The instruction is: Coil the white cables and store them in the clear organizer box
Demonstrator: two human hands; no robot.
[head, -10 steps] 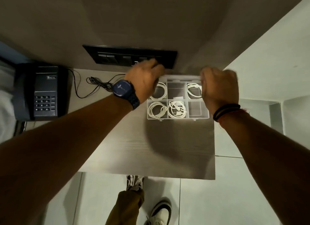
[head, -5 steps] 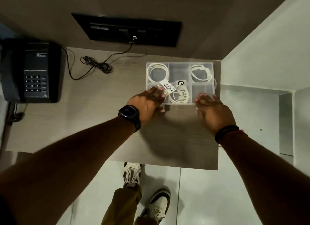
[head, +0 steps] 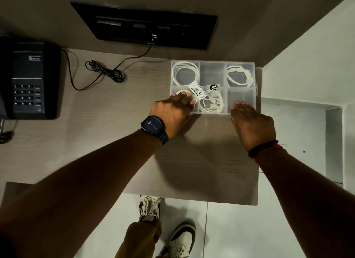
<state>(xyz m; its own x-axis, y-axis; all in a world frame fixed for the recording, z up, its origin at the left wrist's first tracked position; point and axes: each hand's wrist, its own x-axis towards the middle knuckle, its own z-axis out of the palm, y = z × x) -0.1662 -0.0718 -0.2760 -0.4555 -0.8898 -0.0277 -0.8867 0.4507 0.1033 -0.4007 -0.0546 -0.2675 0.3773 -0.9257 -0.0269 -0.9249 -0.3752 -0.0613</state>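
From the head camera, the clear box (head: pixel 212 69) is sitting at the desk's (head: pixel 119 107) far right corner, lid down over four coiled white cables (head: pixel 185 73). The left hand (head: pixel 172 111) and right hand (head: pixel 249 121) are lying flat and unclenched on its near edge, grasping nothing. It is probably light and slippery, best held by the sides. The phone (head: pixel 28 79) and black cord (head: pixel 107 73) are lying well clear.

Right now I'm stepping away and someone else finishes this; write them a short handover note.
Left hand: flat, fingers pressing the near-left corner of the clear organizer box.
Right hand: flat at the near-right edge, holding nothing.
Box sits at the desk's far right, lid down.
Done: four coiled white cables lie in separate compartments; two compartments are empty.
Left: confirm the lid is latched; I cannot tell.
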